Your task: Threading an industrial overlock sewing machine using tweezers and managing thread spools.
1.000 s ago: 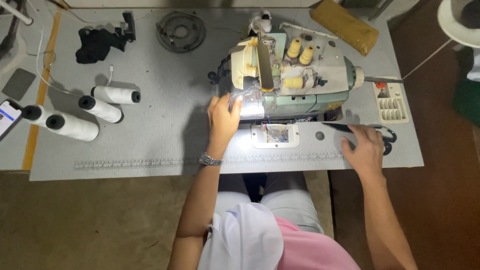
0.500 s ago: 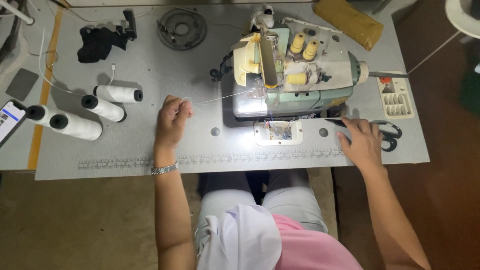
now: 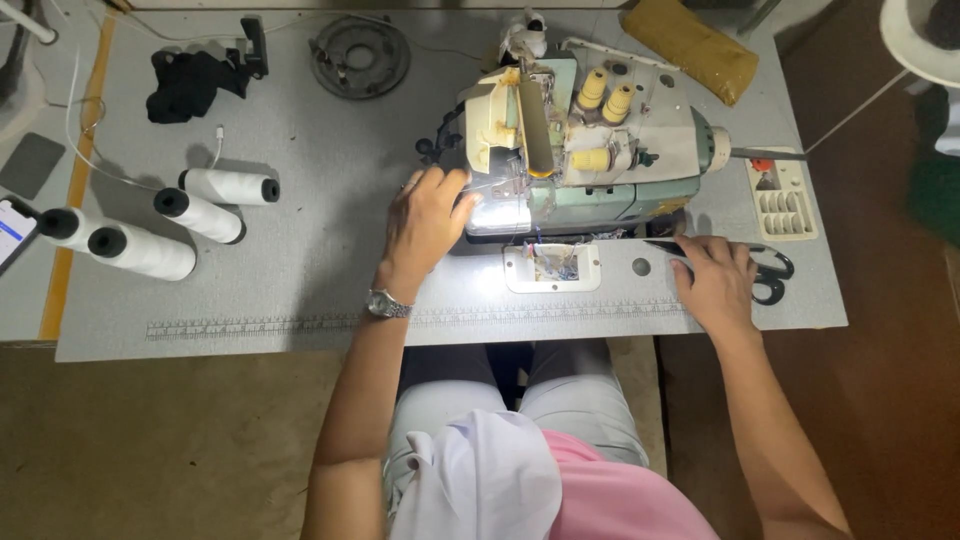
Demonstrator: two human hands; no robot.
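Grey tabletop [image 3: 300, 290] carries a green-and-cream serger [image 3: 580, 150] near its middle, lit from beneath its head. Left hand [image 3: 425, 225] rests at the machine's left end, fingers bent toward the lit needle area; fine thread appears to run there, but whether it is pinched cannot be told. Right hand [image 3: 715, 280] lies flat and released on the table, touching black scissors [image 3: 765, 272].

Risks, as judged:
- Fingertips sit close to the needle area; any drive start could strike them.
- Fine thread could snap or slip from its guide if drawn sideways.
- Scissors under the palm edge could be pushed off the table's right side.
- Four white spools [image 3: 190, 215] lie on their sides at left and could roll if the table is jolted.
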